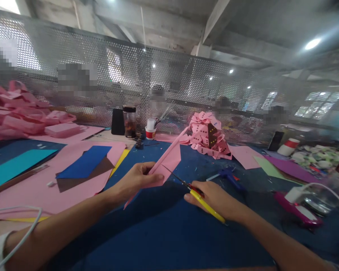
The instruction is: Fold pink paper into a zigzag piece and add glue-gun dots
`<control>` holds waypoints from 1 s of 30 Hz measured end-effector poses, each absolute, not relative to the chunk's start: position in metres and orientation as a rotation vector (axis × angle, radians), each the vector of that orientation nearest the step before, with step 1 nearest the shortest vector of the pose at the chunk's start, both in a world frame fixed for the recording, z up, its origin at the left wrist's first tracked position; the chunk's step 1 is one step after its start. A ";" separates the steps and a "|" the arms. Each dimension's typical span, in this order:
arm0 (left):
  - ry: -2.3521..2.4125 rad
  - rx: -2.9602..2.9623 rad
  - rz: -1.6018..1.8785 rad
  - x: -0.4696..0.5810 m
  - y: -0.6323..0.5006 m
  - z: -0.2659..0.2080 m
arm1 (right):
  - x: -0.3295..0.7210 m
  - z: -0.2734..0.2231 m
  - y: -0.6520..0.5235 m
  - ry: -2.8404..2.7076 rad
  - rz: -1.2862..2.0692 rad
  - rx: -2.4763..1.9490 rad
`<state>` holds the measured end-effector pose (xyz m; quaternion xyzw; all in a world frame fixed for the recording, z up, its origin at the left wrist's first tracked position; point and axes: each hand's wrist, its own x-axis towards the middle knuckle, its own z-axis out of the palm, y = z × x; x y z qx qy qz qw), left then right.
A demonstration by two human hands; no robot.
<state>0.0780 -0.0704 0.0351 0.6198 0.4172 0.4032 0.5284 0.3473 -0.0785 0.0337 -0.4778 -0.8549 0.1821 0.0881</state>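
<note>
My left hand (pixel 139 175) pinches a folded sheet of pink paper (pixel 171 160) between thumb and fingers, above the blue table. One long narrow flap of the paper slants up toward the back. In my right hand (pixel 214 197) are scissors (pixel 203 203) with yellow and red handles. Their blades point up and left and meet the lower right part of the paper, where a slit line shows. Whether the blades are apart is hard to make out. Beyond the paper stands a heap of pink dotted paper pieces (pixel 205 131), a brown one with yellow dots among them.
Pink paper bands (pixel 14 109) pile up at the far left. Blue card (pixel 87 162) and teal card (pixel 19 165) lie on pink sheets. A blue glue gun (pixel 230 177) is right of my hand; a magenta device (pixel 298 210) with a white cable lies farther right. Perforated metal panel (pixel 172 82) closes the back.
</note>
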 end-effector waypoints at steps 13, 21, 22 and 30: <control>1.035 1.473 0.944 0.078 -0.070 0.036 | 0.347 0.035 -0.080 -2.555 0.483 -1.424; 1.031 1.479 0.951 0.078 -0.069 0.034 | 0.347 0.034 -0.080 -2.561 0.469 -1.410; 1.036 1.474 0.952 0.078 -0.069 0.034 | 0.347 0.034 -0.080 -2.562 0.469 -1.409; 1.002 1.422 0.971 0.079 -0.070 0.036 | 0.348 0.033 -0.080 -2.552 0.466 -1.414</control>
